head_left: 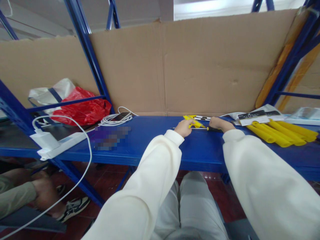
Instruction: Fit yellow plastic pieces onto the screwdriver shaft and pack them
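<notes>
My left hand (183,128) is closed on a small piece of yellow sheet (196,122) above the blue worktop, with the fingers pinching its near edge. Opposite it, my right hand (218,123) makes a fist around the dark handle of a long thin screwdriver (200,129). The shaft points left, passing just below the yellow sheet and toward my left hand. Whether the shaft touches the sheet I cannot tell. Behind the sheet lie slim black-and-white pens or markers (203,117), partly covered.
Several yellow rolled tubes (282,133) and a black-and-white packet (256,116) lie at right on the blue worktop (150,140). Left are a coiled white cable (116,120), a red bag (82,106) and a power strip (62,145). Another person's leg (45,193) shows below.
</notes>
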Available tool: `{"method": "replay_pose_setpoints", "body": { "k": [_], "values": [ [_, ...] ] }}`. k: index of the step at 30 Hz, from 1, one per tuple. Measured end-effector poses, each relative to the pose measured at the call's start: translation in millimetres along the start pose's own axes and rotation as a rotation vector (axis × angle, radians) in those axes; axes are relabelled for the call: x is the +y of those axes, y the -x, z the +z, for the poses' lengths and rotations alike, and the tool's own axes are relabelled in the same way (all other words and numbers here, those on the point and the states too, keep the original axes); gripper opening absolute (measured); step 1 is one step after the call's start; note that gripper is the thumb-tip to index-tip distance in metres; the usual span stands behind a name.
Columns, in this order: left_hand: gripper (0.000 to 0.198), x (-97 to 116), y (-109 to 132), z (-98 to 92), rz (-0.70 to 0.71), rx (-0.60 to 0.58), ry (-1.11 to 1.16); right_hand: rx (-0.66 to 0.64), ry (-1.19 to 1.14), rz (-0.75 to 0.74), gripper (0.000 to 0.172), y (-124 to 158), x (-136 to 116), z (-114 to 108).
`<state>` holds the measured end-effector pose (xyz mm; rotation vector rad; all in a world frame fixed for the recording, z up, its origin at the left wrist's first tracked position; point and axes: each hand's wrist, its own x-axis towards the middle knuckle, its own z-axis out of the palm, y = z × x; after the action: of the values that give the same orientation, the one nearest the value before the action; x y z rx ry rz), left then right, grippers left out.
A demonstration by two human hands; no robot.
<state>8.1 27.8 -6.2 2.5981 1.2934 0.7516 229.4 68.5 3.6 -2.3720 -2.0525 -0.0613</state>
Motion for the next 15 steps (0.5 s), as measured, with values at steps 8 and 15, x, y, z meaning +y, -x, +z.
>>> {"method": "replay_pose_setpoints", "body": {
  "k": [8,15],
  "values": [
    [0.047,0.0,0.9,-0.4,-0.006,-0.006,0.011,-0.026,-0.022,-0.011,0.037,-2.7,4.0,-0.6],
    [0.048,0.8,1.1,-0.7,-0.007,-0.013,0.011,-0.010,-0.029,0.036,0.044,4.0,2.0,-4.8]
  ]
}}
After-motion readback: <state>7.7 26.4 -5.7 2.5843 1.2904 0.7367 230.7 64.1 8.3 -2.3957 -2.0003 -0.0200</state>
